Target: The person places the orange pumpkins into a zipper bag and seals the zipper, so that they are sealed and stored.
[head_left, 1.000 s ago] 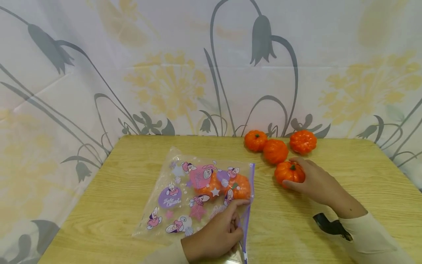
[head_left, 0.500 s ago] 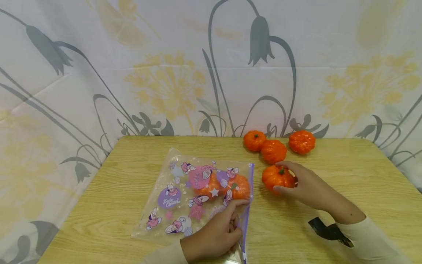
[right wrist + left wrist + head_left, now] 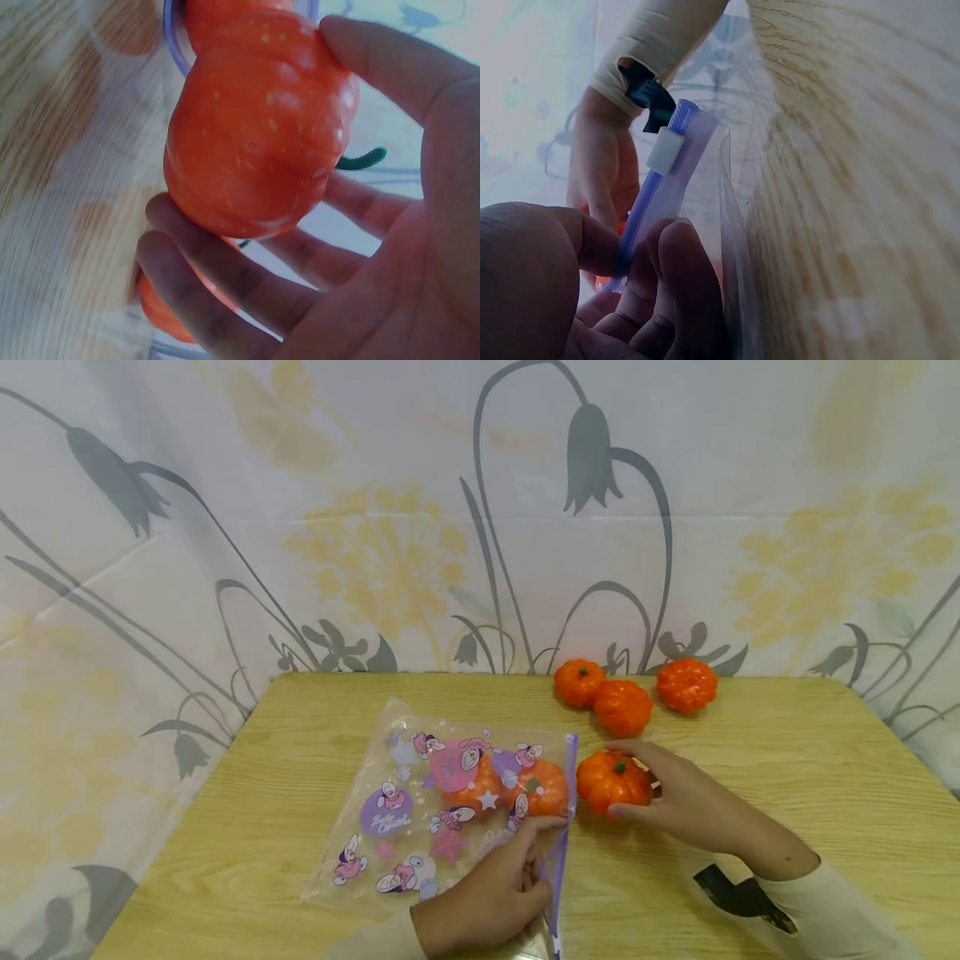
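My right hand [image 3: 686,797] holds an orange toy pumpkin [image 3: 609,787] with a green stem, thumb on one side and fingers on the other. The pumpkin is right at the mouth of a clear zip bag [image 3: 386,814] printed with pink and purple cartoons. Two more pumpkins [image 3: 551,792] show through the bag near its opening. My left hand [image 3: 491,889] pinches the bag's purple zip edge [image 3: 640,214], the index finger stretched along the mouth. A white slider [image 3: 665,151] sits toward the strip's near end. In the right wrist view, the held pumpkin [image 3: 255,135] overlaps the bag's opening.
Behind the right hand, three loose pumpkins [image 3: 624,707] lie at the back of the wooden table [image 3: 247,827], two of them side by side. A floral cloth [image 3: 420,527] hangs along the table's far edge. A black strap [image 3: 738,893] shows at the right sleeve.
My right hand has moved left and slightly toward me with the pumpkin, from beside the loose ones to the bag's mouth. The left hand and bag have stayed in place.
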Action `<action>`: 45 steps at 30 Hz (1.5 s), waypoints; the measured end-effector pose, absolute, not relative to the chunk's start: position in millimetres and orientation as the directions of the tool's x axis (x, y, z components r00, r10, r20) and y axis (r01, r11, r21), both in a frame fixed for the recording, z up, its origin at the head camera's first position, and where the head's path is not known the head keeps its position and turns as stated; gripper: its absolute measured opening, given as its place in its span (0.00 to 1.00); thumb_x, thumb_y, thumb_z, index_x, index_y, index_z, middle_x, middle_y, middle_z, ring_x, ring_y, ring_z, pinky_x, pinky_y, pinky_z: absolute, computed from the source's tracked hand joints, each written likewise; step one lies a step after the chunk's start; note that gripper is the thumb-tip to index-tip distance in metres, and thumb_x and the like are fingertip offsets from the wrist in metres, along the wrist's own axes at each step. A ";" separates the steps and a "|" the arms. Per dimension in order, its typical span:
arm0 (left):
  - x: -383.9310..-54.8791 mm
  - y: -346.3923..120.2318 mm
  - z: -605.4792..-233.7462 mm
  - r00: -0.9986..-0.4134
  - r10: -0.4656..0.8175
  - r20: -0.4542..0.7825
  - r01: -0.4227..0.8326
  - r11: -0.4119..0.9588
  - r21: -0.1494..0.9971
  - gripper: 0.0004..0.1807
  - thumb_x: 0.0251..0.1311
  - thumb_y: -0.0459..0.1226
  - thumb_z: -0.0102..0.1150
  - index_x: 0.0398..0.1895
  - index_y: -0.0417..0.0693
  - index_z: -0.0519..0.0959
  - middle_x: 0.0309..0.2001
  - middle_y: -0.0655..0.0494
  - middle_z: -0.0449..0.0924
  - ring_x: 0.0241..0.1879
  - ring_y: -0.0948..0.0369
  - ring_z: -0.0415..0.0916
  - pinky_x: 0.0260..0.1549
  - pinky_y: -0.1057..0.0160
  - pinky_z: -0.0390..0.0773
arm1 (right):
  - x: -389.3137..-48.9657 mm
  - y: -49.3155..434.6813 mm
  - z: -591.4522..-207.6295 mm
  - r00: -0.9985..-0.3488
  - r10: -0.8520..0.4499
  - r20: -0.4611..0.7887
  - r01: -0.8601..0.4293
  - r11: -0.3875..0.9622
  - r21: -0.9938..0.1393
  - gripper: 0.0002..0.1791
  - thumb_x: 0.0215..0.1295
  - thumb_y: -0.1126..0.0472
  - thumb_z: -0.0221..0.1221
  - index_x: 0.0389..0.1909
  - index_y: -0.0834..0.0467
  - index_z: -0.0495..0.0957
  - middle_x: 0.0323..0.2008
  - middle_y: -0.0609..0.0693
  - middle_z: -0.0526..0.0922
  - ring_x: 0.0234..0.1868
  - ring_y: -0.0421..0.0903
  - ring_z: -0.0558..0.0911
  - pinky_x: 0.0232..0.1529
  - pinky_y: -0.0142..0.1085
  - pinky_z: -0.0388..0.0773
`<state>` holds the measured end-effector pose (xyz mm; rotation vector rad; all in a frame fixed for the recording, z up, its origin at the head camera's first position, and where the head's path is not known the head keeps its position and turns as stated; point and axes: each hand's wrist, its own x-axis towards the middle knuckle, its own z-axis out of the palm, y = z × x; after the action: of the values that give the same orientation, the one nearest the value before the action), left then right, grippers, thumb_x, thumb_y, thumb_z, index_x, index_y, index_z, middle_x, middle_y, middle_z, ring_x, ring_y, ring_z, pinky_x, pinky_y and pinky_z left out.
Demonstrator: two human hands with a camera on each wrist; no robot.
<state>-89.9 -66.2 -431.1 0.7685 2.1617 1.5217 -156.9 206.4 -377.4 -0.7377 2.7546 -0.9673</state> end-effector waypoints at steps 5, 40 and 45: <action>-89.9 -66.9 -432.7 -0.775 0.632 0.019 0.243 0.271 0.931 0.38 0.59 0.27 0.50 0.73 0.59 0.57 0.29 0.64 0.67 0.20 0.76 0.62 0.17 0.74 0.68 | -154.7 202.8 -377.2 -0.853 -0.520 0.037 -0.424 0.650 -0.631 0.42 0.59 0.41 0.67 0.69 0.56 0.67 0.69 0.59 0.71 0.65 0.60 0.74 0.49 0.40 0.82; -89.7 -66.2 -434.4 -0.776 0.629 0.044 0.257 0.252 0.933 0.37 0.61 0.26 0.50 0.74 0.56 0.57 0.30 0.64 0.68 0.19 0.77 0.63 0.16 0.74 0.71 | -154.2 195.4 -386.4 -0.830 -0.558 0.007 -0.448 0.658 -0.605 0.43 0.54 0.42 0.71 0.68 0.55 0.68 0.64 0.53 0.76 0.53 0.44 0.78 0.51 0.33 0.80; -91.4 -65.8 -435.4 -0.775 0.629 0.058 0.277 0.256 0.926 0.38 0.61 0.27 0.50 0.74 0.58 0.57 0.31 0.64 0.67 0.20 0.77 0.61 0.16 0.74 0.69 | -154.6 193.6 -390.3 -0.826 -0.564 0.009 -0.456 0.657 -0.601 0.42 0.54 0.44 0.72 0.67 0.54 0.69 0.63 0.53 0.77 0.55 0.45 0.79 0.53 0.37 0.81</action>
<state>-91.4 -65.8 -435.4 0.8331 2.2097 1.5257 -154.6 193.6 -390.3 -0.8373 2.6945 -0.9036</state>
